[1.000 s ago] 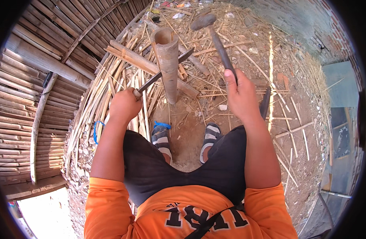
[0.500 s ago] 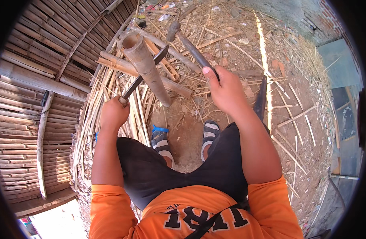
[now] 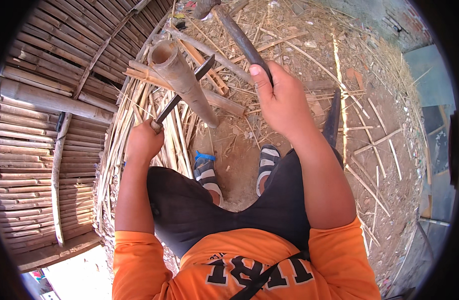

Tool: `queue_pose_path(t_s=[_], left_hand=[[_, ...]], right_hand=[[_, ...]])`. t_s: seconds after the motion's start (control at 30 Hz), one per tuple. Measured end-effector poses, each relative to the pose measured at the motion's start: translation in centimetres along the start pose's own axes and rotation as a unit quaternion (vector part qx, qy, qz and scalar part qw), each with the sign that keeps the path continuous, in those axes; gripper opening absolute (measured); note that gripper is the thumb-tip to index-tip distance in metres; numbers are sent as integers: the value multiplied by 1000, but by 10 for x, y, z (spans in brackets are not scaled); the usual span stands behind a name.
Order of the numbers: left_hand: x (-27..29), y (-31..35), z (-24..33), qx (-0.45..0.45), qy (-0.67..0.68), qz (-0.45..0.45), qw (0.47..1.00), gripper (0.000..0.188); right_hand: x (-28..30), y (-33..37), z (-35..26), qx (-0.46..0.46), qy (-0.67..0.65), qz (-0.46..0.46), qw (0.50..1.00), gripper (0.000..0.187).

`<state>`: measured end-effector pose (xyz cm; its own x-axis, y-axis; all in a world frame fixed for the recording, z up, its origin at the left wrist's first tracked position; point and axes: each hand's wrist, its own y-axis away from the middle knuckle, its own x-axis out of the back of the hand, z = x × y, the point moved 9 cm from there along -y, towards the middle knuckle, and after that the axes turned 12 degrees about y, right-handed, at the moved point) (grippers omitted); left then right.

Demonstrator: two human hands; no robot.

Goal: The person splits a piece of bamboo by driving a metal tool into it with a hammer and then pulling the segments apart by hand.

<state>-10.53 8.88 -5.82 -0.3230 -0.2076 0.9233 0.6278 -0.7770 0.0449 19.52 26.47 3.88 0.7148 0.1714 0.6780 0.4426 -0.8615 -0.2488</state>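
My left hand (image 3: pixel 145 142) is closed round the short handle of a long machete (image 3: pixel 170 106). Its dark blade slants away to the right across an upright bamboo tube (image 3: pixel 185 82). The tube hides the middle of the blade, and the tip shows past its far side; I cannot tell whether the blade sits in the tube or behind it. My right hand (image 3: pixel 282 97) grips the dark shaft of a hammer (image 3: pixel 242 42), thumb along the handle. The lumpy hammer head is held up beyond the tube's open top, touching nothing that I can see.
Split bamboo strips (image 3: pixel 178 145) are heaped on the left, beside a slatted bamboo wall (image 3: pixel 27 165). Cut bamboo poles (image 3: pixel 222 102) lie behind the tube. Loose strips (image 3: pixel 377 140) cross the dirt floor at right. A dark flat bar (image 3: pixel 332 120) stands by my right knee.
My right hand has lifted slightly, swinging the hammer head up and away from the tube. The left hand, machete and bamboo tube stay nearly where they were; the view has shifted a little.
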Motion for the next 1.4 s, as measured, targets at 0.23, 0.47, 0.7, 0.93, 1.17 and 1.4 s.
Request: queue_pose_path(t_s=[0.23, 0.47, 0.7, 0.93, 1.17, 1.4], left_hand=[[9, 2, 12, 5, -14, -11, 1000, 26], [8, -3, 11, 2, -37, -19, 999, 25], [14, 4, 15, -12, -58, -20, 998, 23], [14, 1, 18, -14, -84, -31, 996, 23], [17, -11, 17, -7, -89, -27, 996, 26], [18, -13, 8, 26, -95, -30, 995, 27]], right_hand=[[2, 2, 13, -33, 49, -37, 998, 48], [-33, 5, 42, -34, 102, -94, 990, 48], [-14, 6, 17, -48, 8, -47, 998, 50], [-18, 5, 25, -51, 23, -40, 998, 48], [-58, 9, 55, -46, 121, -125, 984, 50], [-27, 2, 29, -37, -1, -8, 999, 52]])
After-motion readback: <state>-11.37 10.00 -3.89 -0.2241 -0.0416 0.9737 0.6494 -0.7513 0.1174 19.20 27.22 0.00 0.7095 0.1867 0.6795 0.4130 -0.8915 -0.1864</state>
